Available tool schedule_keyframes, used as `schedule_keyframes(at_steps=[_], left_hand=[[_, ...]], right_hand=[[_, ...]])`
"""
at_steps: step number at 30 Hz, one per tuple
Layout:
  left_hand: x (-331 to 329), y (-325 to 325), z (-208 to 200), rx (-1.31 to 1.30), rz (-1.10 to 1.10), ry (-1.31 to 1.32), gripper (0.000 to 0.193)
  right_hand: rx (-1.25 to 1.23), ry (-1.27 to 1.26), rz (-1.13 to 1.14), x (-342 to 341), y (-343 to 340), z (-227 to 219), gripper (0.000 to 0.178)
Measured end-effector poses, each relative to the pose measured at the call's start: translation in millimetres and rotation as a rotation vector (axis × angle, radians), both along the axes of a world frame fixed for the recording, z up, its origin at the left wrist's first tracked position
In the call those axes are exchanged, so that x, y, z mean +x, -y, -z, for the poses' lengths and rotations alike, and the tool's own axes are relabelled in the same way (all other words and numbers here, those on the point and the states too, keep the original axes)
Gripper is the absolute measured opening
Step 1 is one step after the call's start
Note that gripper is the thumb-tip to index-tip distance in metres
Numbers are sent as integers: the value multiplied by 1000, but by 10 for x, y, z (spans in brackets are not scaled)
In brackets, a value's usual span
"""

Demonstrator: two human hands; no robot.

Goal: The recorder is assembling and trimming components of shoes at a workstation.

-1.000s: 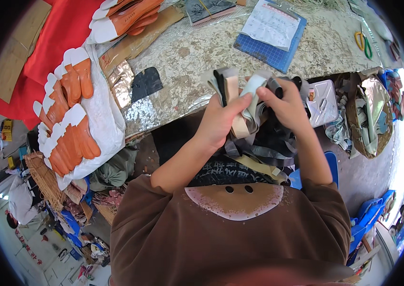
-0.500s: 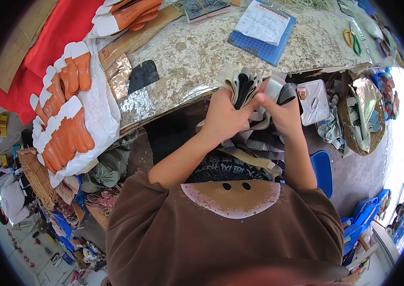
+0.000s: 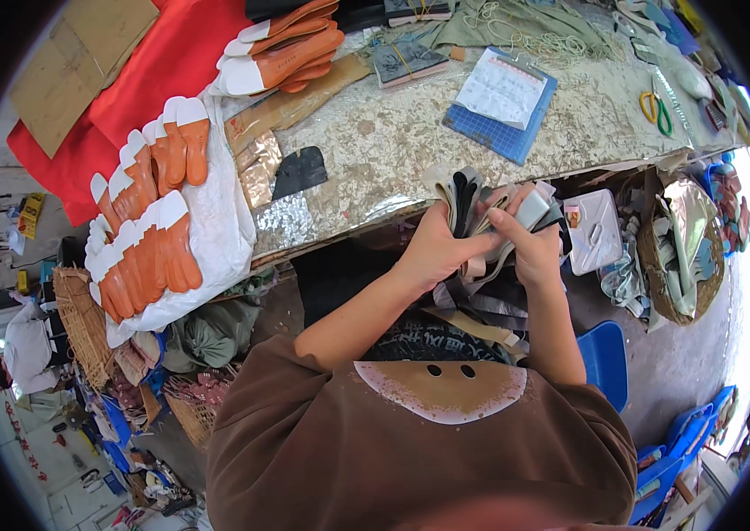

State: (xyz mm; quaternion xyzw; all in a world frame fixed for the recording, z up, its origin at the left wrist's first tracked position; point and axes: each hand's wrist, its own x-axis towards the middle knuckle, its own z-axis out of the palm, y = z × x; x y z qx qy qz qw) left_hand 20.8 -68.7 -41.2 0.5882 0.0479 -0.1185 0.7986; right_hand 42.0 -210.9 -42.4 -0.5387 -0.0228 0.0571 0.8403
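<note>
My left hand [image 3: 435,246] is closed around a bundle of folded black and cream strips [image 3: 462,202], whose ends fan upward beside the table's front edge. Close beside it, my right hand [image 3: 536,257] grips pale grey and white strips [image 3: 536,209], its thumb pointing toward the left hand. Both bundles nearly touch between the hands. More loose strips [image 3: 481,327], beige, grey and dark, hang or lie below my hands in front of my body. The strips' material, cloth or leather, I cannot tell.
A worn table [image 3: 366,168] spans ahead, bearing orange-and-white shoe-sole-shaped pieces [image 3: 158,243], a black piece [image 3: 300,173], a blue cutting mat [image 3: 490,133] with paper, and scissors [image 3: 656,111]. Right of my hands are a white tray [image 3: 594,234], a scrap-filled basket [image 3: 684,257] and a blue stool [image 3: 605,358].
The view has shifted, so the table and its things sit lower and farther right. Both hands keep hold of their strips near the table edge; the right-hand strips are slightly more spread.
</note>
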Motion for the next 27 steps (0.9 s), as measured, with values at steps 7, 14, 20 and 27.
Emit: schedule_keyframes(at_steps=[7,14,20,27], left_hand=[[30,0,-6,-110,31,-134,22],[57,8,-10,27,-36,-76,16],[12,36,47,234,-100,67,16],[37,-14,46,260,-35,71,18]], right_hand=[[-12,-36,110,73,113,142,19],[-24,-155,86,100,176,134,19],[-87,-154,104,32,151,120,21],[-114,-125,76,20,136,145,21]])
